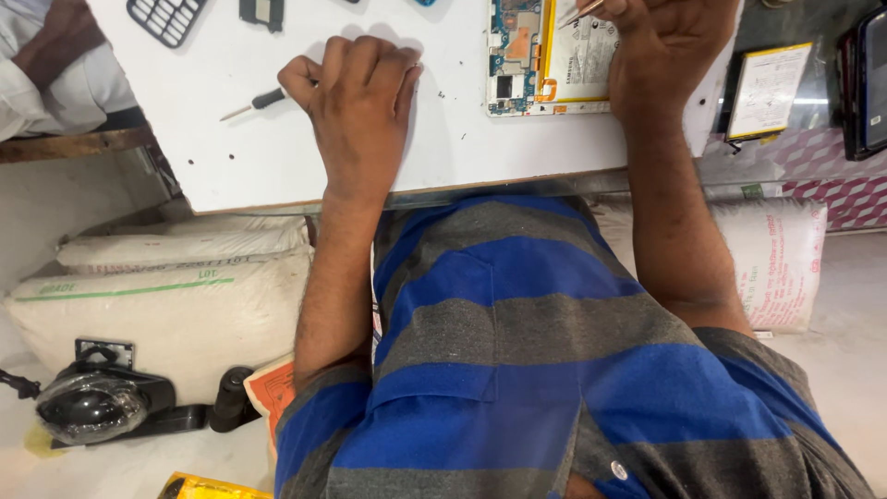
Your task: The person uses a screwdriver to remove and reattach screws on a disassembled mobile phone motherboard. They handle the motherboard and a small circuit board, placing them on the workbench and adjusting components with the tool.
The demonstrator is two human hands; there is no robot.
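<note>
My left hand (pixel 358 102) lies knuckles-up on the white board (pixel 277 157), fingers curled around the black handle of a small screwdriver (pixel 254 103) whose metal tip points left. My right hand (pixel 667 51) rests on the opened tablet (pixel 545 60), which shows a blue circuit board and a white battery. It pinches thin metal tweezers (pixel 580 13) above the battery.
A dark keypad part (pixel 166 17) and a black part (pixel 262 11) lie at the board's far edge. A loose battery (pixel 767 91) and a dark phone (pixel 867 83) sit on the right. Another person's arm (pixel 51 46) is at top left. White sacks (pixel 166 296) and a lamp unit (pixel 97 402) lie on the floor.
</note>
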